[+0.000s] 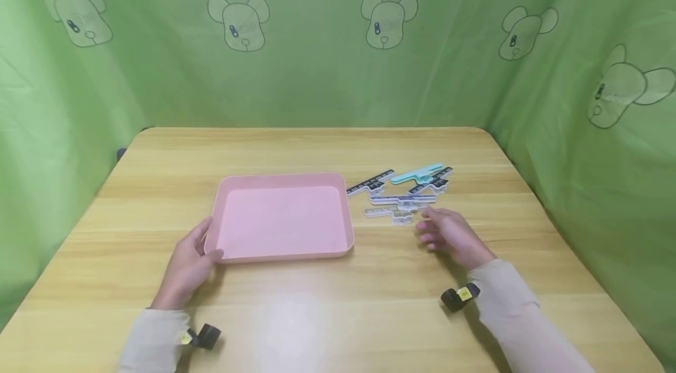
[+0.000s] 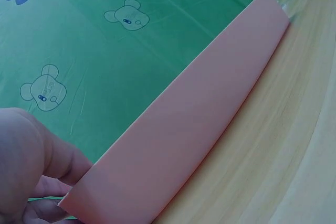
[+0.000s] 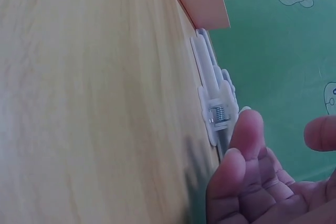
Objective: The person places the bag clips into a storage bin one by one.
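Note:
A pink rectangular tray (image 1: 285,259) lies on the wooden table, its inside bare. My left hand (image 1: 189,264) grips the tray at its front left corner, thumb at the front and fingers along the left wall. To the right of the tray lie several long spring clips with piano-key prints. Among them are a teal clip (image 1: 404,177), a black clip (image 1: 364,185), a purple-edged clip (image 1: 385,200) and a whitish clip (image 1: 376,212). My right hand (image 1: 455,237) hovers beside the nearest clips with fingers loosely bent, holding nothing. In the right wrist view, a clip's metal spring (image 3: 220,114) shows just beyond the fingertips.
The wooden table (image 1: 338,320) has rounded far corners. Green curtains (image 1: 317,85) with printed bear heads hang behind it and on both sides. A black wrist camera (image 1: 205,336) sits at the left sleeve and another wrist camera (image 1: 455,299) at the right one.

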{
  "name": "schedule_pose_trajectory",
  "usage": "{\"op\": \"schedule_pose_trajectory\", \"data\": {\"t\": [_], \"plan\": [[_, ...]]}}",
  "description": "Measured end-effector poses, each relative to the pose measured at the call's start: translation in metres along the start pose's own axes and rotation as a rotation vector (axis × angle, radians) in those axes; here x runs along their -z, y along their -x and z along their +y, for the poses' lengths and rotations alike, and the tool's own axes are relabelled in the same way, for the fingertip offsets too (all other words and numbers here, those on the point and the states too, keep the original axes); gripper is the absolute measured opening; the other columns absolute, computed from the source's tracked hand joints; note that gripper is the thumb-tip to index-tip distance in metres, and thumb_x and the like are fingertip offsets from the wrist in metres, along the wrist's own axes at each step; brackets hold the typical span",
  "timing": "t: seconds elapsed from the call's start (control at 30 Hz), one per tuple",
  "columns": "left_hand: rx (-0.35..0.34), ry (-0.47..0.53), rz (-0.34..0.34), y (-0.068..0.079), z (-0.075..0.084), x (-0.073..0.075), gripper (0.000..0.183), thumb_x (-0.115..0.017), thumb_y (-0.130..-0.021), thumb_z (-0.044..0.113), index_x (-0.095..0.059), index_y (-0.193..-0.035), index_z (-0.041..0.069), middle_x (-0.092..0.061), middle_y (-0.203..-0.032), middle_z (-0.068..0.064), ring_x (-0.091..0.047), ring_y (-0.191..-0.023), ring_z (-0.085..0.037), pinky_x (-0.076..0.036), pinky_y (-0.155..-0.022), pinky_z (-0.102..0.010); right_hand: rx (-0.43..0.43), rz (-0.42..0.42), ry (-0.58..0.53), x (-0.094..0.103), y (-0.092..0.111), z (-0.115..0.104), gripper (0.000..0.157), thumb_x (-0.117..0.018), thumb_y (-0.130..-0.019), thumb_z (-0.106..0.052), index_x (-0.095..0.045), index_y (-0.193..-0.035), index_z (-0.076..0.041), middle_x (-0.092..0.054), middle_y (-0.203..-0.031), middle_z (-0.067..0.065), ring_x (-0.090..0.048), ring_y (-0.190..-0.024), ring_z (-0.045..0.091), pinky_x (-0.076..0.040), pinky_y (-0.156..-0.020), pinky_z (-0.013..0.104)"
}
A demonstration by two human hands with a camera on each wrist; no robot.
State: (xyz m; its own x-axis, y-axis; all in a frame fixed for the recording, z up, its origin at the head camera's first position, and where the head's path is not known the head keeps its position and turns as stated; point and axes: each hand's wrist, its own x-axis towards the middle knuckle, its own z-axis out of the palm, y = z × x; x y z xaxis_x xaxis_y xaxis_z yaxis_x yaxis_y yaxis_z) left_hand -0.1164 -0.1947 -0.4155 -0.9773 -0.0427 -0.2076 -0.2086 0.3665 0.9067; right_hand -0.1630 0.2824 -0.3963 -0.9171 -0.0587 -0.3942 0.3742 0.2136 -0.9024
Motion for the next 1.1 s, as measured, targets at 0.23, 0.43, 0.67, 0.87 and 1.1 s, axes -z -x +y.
{"op": "schedule_pose_trajectory", "data": {"t": [0.23, 0.43, 0.67, 0.87, 1.1], "plan": [[0.008, -0.04, -0.011, -0.001, -0.001, 0.002, 0.079, -0.056, -0.09, -0.003, -0.013, -0.155, 0.006, -0.017, -0.156, -0.025, -0.024, -0.141, -0.04, -0.029, -0.111, -0.047, -0.025, -0.007, -0.021, -0.001, -0.008, -0.003, 0.051, -0.036, -0.106, -0.032, -0.033, -0.138, 0.006, -0.06, -0.104, 0.009, -0.06, -0.082, 0.016, -0.054, -0.075, 0.03], [-0.004, -0.075, -0.007, -0.003, -0.002, 0.005, 0.078, -0.057, -0.089, 0.0, -0.014, -0.155, 0.006, -0.018, -0.155, -0.025, -0.028, -0.138, -0.042, -0.032, -0.11, -0.047, -0.033, -0.004, -0.044, -0.005, -0.016, -0.008, 0.044, -0.037, -0.105, -0.029, -0.037, -0.133, 0.005, -0.06, -0.1, 0.009, -0.059, -0.075, 0.014, -0.053, -0.069, 0.027], [-0.022, -0.085, -0.022, -0.003, -0.005, 0.004, 0.079, -0.058, -0.09, 0.001, -0.014, -0.155, 0.005, -0.016, -0.157, -0.023, -0.027, -0.138, -0.043, -0.031, -0.11, -0.048, -0.05, -0.007, -0.044, -0.005, -0.022, -0.012, 0.044, -0.036, -0.106, -0.032, -0.038, -0.13, 0.005, -0.06, -0.096, 0.008, -0.057, -0.07, 0.013, -0.052, -0.063, 0.026], [-0.021, -0.078, -0.023, -0.003, -0.005, 0.004, 0.078, -0.057, -0.091, 0.002, -0.013, -0.155, 0.005, -0.015, -0.157, -0.022, -0.025, -0.14, -0.041, -0.029, -0.111, -0.048, -0.063, -0.017, -0.046, -0.006, -0.028, -0.013, 0.04, -0.035, -0.106, -0.032, -0.042, -0.123, 0.004, -0.061, -0.088, 0.006, -0.055, -0.066, 0.012, -0.051, -0.06, 0.024], [-0.033, -0.078, -0.023, -0.003, -0.005, 0.005, 0.076, -0.056, -0.092, 0.002, -0.013, -0.155, 0.004, -0.016, -0.157, -0.021, -0.026, -0.14, -0.039, -0.03, -0.111, -0.046, -0.092, 0.008, -0.029, -0.008, -0.034, -0.016, 0.042, -0.036, -0.105, -0.032, -0.043, -0.125, 0.004, -0.059, -0.08, 0.002, -0.052, -0.061, 0.01, -0.049, -0.057, 0.023]]}}
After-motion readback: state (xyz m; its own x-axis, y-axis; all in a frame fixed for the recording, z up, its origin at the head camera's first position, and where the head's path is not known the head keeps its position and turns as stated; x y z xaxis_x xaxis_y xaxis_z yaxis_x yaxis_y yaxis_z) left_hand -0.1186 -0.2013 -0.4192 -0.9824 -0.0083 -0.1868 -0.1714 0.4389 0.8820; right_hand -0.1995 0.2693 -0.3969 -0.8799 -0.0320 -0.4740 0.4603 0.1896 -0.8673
